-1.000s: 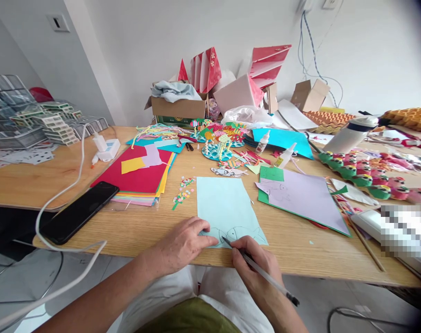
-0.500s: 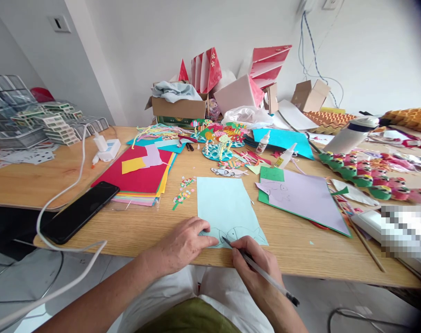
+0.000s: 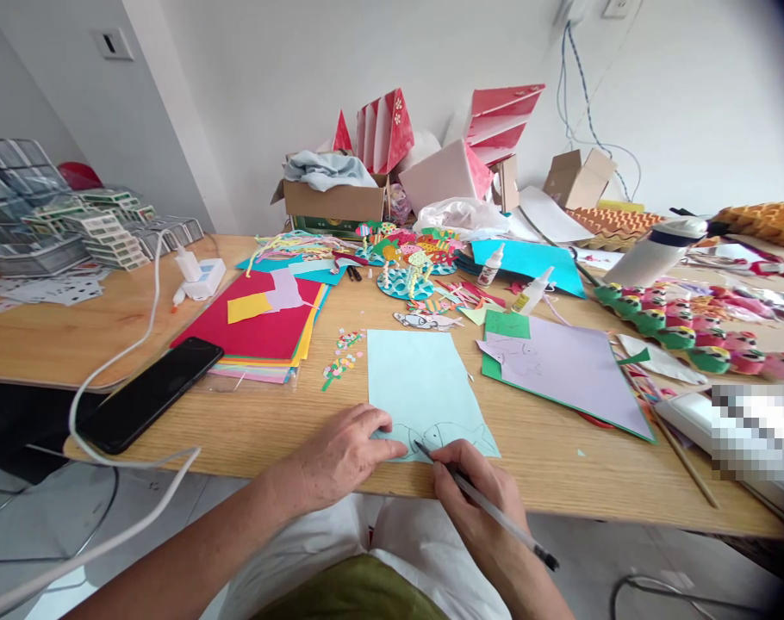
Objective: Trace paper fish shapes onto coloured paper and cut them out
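A sheet of light blue paper [image 3: 414, 375] lies on the wooden table before me, with fish outlines [image 3: 453, 435] drawn along its near edge. My left hand [image 3: 350, 448] rests on the sheet's lower left corner, fingers stretched out and thumb apart, covering part of the drawing. In my right hand [image 3: 479, 486] is a pen [image 3: 501, 517] with a clear barrel and black cap end. Its tip touches the paper or is just over it, near the head of the right fish. Cut-out paper fish [image 3: 424, 320] lie just beyond the sheet.
Left are a black phone [image 3: 152, 392], a white cable [image 3: 117, 351] and stacked coloured paper [image 3: 263, 336]. Purple paper [image 3: 560, 362] on green lies right, with glue bottles [image 3: 532, 291] behind it. A wooden stick [image 3: 686, 456] lies far right. A cardboard box [image 3: 332, 200] stands at the back.
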The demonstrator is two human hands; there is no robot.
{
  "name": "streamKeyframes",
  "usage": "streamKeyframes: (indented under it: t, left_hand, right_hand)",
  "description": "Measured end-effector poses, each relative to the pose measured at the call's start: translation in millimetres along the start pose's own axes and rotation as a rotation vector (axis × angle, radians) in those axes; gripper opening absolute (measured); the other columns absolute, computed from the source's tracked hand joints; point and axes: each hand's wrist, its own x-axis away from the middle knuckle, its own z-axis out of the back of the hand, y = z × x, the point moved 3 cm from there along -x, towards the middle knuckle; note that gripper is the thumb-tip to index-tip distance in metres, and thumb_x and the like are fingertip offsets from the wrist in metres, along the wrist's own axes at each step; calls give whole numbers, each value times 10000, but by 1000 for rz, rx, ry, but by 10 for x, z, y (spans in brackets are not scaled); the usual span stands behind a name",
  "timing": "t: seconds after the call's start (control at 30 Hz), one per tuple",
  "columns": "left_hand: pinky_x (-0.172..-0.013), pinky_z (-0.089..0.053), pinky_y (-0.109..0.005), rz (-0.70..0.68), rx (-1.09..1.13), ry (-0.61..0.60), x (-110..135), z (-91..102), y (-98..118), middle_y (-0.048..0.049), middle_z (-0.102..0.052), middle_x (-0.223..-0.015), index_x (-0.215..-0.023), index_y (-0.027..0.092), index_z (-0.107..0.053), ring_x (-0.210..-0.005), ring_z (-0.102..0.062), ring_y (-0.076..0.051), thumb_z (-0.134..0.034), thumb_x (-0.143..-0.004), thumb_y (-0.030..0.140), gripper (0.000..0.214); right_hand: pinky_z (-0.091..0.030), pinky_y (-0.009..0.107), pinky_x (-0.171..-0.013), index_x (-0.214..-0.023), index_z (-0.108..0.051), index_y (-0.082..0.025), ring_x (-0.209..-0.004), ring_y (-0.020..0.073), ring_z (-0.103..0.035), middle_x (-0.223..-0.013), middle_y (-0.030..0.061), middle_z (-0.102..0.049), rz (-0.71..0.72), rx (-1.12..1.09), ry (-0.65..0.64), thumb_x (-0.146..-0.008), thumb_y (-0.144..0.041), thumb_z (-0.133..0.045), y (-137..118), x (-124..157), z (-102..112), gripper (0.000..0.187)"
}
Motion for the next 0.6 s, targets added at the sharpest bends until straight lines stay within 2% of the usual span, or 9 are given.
streamKeyframes:
  t: [0.6]
  left_hand:
    - [-823, -398, -272, 4, -4, -19, -14, 8, 6, -34, -496, -968, -1030, 226, -583, -928, -464, -164, -484, -807, 44, 304]
  right_hand:
    - [-354, 196, -439, -695, -521, -218, -427, 104, -475, -493, -61, -522, -36, -28, -12, -781, -252, -457, 15, 7, -3, 113]
